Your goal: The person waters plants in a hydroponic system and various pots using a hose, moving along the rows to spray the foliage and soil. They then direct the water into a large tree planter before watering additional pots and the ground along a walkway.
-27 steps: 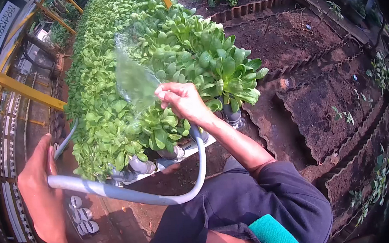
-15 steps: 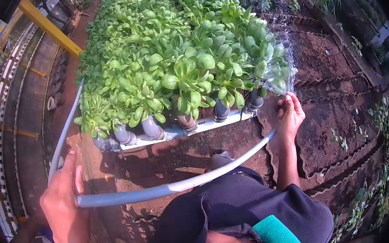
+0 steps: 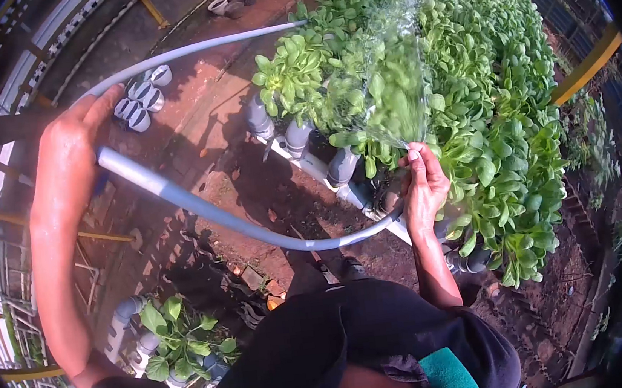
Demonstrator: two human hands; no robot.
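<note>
Grey flexible hose (image 3: 238,224) runs in a sagging curve between the person's two hands, above red-brown soil (image 3: 248,170). Left hand (image 3: 68,155) grips the hose at its upper stretch, fingers wrapped around it and thumb extended along the top; from there the hose loops back over the hand and runs toward the far end of the planting rack. Right hand (image 3: 423,190) closes around the hose outlet at the near end of the rack, fingers curled shut over the nozzle end, with the thumb pressed at the opening. Water spray (image 3: 389,72) fans upward from that hand in a flat sheet over the leafy green plants (image 3: 483,100). These plants stand in rows of grey PVC pipes (image 3: 342,168), whose capped ends face the person. Yellow frame bars (image 3: 586,67) border the rack on its far side. A second cluster of green plants (image 3: 178,340) in pipes sits below the left forearm.
</note>
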